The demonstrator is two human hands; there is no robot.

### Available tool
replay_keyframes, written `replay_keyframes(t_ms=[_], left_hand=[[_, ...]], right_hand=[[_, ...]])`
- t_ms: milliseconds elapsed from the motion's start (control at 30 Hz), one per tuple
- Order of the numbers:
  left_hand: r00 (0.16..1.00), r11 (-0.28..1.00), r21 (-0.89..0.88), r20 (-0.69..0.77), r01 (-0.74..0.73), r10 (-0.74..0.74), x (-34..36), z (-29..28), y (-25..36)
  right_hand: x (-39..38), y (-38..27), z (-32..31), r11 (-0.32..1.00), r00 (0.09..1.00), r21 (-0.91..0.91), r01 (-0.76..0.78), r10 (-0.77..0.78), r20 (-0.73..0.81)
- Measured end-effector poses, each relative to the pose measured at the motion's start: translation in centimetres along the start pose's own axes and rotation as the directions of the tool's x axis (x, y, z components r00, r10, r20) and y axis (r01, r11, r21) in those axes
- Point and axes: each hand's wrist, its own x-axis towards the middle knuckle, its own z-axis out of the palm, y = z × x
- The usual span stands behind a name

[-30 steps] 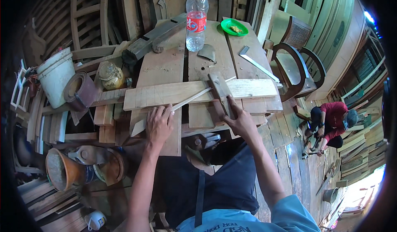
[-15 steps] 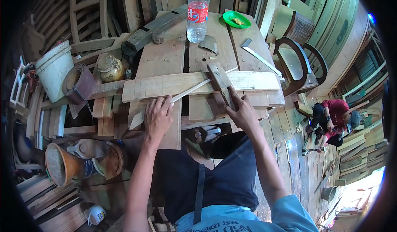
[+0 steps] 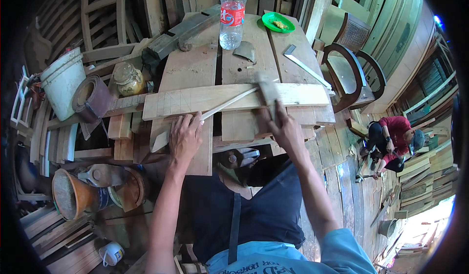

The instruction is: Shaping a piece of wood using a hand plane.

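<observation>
A pale wooden board (image 3: 183, 101) lies crosswise on the plank table. Slanting over it is a thin wooden strip (image 3: 227, 102), its near end at the fingers of my left hand (image 3: 183, 138), which are closed on it. My right hand (image 3: 288, 133) grips the near end of a short flat wooden block (image 3: 268, 89), smeared by motion. The block lies over the strip's far end, partly hiding it. A pointed piece of wood (image 3: 159, 141) sits left of my left hand.
Farther back on the table (image 3: 193, 73) stand a plastic bottle (image 3: 231, 27) and a green dish (image 3: 285, 27) with food. A try square (image 3: 305, 67) lies at the right. Left are a jar (image 3: 128, 80), a sanding roll (image 3: 92, 97) and a bucket (image 3: 63, 86). A person (image 3: 395, 139) crouches at right.
My right hand has shifted the wooden block slightly right and away along the strip, turning it a little more upright in view. The left hand stays on the strip.
</observation>
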Motion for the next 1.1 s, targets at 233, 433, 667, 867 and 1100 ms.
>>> replay_keyframes(t_ms=[233,433,667,867,1100], left_hand=[[0.999,0.999,-0.037,0.024,0.027,-0.026,-1.0,0.5,-1.0],[1.000,1.000,-0.017,0.011,0.002,-0.001,-0.5,0.6,-0.3],[1.000,1.000,-0.004,-0.007,-0.018,0.018,-0.1,0.7,-0.2],[1.000,1.000,-0.003,-0.012,0.004,-0.004,-0.6,0.6,-0.8],[1.000,1.000,-0.002,-0.023,-0.016,0.016,-0.7,1.1,-0.9]], right_hand=[[-2.4,-1.9,2.2,0.941,0.940,-0.055,0.332,-0.326,0.099],[-0.3,-1.3,1.3,0.993,0.994,-0.039,0.113,-0.113,0.005],[0.4,-0.3,0.0,0.997,0.998,0.075,-0.035,0.039,-0.052],[-1.8,-1.3,0.9,0.976,0.974,-0.010,0.218,-0.217,0.069],[-1.5,-0.5,0.9,0.995,0.987,0.027,0.097,-0.100,0.128]])
